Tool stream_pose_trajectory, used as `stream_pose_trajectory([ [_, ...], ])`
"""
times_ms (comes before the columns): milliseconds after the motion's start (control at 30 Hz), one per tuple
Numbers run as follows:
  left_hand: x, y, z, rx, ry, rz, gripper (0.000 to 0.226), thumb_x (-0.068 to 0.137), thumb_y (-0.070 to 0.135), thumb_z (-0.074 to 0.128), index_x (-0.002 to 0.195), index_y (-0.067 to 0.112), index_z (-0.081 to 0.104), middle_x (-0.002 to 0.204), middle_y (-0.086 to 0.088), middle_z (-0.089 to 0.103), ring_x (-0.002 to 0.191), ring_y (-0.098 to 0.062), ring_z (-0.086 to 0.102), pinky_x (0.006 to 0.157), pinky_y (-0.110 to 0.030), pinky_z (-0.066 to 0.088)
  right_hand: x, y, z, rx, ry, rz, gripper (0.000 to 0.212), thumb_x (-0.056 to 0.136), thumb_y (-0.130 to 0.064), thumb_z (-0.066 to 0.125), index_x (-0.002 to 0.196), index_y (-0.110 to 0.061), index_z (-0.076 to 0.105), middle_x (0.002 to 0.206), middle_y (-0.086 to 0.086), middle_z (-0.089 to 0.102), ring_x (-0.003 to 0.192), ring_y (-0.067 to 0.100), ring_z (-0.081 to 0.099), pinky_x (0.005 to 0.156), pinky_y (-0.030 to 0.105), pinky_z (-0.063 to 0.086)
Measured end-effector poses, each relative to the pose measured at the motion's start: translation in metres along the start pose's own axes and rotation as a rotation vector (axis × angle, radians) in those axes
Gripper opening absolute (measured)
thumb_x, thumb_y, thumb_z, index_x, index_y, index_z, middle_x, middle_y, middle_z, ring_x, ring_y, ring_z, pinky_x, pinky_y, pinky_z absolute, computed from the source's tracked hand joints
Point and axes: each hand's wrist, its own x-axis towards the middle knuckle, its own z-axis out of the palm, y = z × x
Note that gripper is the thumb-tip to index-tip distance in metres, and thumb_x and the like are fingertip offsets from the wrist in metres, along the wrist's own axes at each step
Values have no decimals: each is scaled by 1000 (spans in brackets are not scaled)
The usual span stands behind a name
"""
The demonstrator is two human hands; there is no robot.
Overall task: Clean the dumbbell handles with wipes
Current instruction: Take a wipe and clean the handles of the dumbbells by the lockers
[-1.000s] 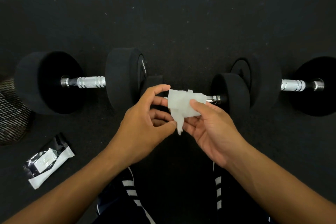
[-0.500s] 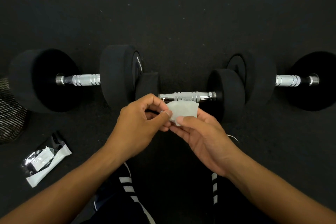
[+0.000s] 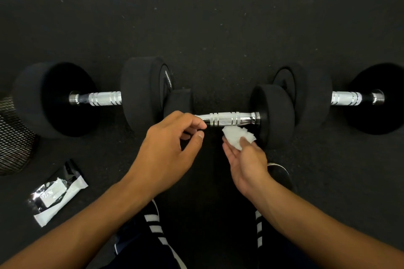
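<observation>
While the right hand [image 3: 244, 159] pinches a crumpled wipe [image 3: 237, 136] just near of the middle dumbbell's handle [image 3: 227, 118], the left hand [image 3: 168, 153] hovers beside it, fingers loosely curled, empty. 3 dumbbells lie on the floor [image 3: 218, 39]; a packet [image 3: 57, 192] lies near left.

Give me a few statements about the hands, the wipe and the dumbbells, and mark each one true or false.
1. The right hand holds the wipe. True.
2. The wipe is wrapped around the middle dumbbell handle. False: it sits just below it, in the hand.
3. The left hand grips the wipe packet. False: the packet lies on the floor.
4. Three dumbbells lie on the floor. True.
</observation>
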Motion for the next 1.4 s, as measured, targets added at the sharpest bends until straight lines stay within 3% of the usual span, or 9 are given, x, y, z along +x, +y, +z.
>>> stream_pose_trajectory([
  [133,2,-4,0,129,9,89,20,93,21,65,112,22,70,113,11,62,105,-7,62,88,-23,52,6,0,11,92,-52,-39,34,107,-8,45,141,-7,52,130,17,66,118,27,66,108,41,50],
  [233,6,-9,0,342,-4,208,34,94,21,62,128,17,65,142,-1,54,140,-15,42,114,-29,40,4,8,13,7,-125,-32,26,106,-3,44,122,-6,63,124,17,71,117,27,67,110,42,49],
  [333,9,-13,2,394,-68,207,48,96,23,61,142,14,55,157,-3,41,153,-14,22,121,-33,30,-3,21,16,-59,-247,40,27,105,-1,45,123,-2,64,122,17,72,117,29,68,109,43,49],
  [467,9,-22,3,413,-166,193,47,97,26,59,142,12,55,157,-1,42,153,-12,22,119,-33,34,3,7,17,39,-102,-47,23,106,-3,43,116,-4,65,125,22,69,118,28,66,106,41,51],
  [533,10,-25,2,444,-202,201,48,98,28,56,143,11,55,157,-1,42,154,-11,19,121,-28,27,5,-1,17,84,-52,-66,21,107,-4,43,108,-6,64,124,22,68,116,28,67,105,40,51],
  [833,13,-26,0,458,-192,212,45,98,29,52,139,10,59,153,0,49,153,-12,22,118,-23,24,-4,12,14,-110,-266,128,28,104,-2,46,128,-5,60,124,17,71,116,28,69,108,43,50],
  [1067,11,-29,1,455,-178,248,42,98,25,55,135,8,61,150,-3,51,152,-15,26,121,-30,30,8,6,17,-24,33,-78,35,109,-5,35,141,-2,47,133,21,63,121,31,64,112,45,46],
  [1167,12,-29,2,458,-178,247,42,97,25,55,136,8,61,151,-3,51,153,-15,24,122,-28,26,10,0,25,49,5,-120,36,108,-4,35,139,-5,53,131,18,65,120,29,64,113,44,46],
  [1400,11,-27,3,458,-172,222,44,97,25,57,138,10,60,152,1,50,153,-12,20,120,-19,19,9,31,26,-244,-275,37,33,107,-6,40,129,-11,63,126,8,71,123,21,64,113,40,45],
])
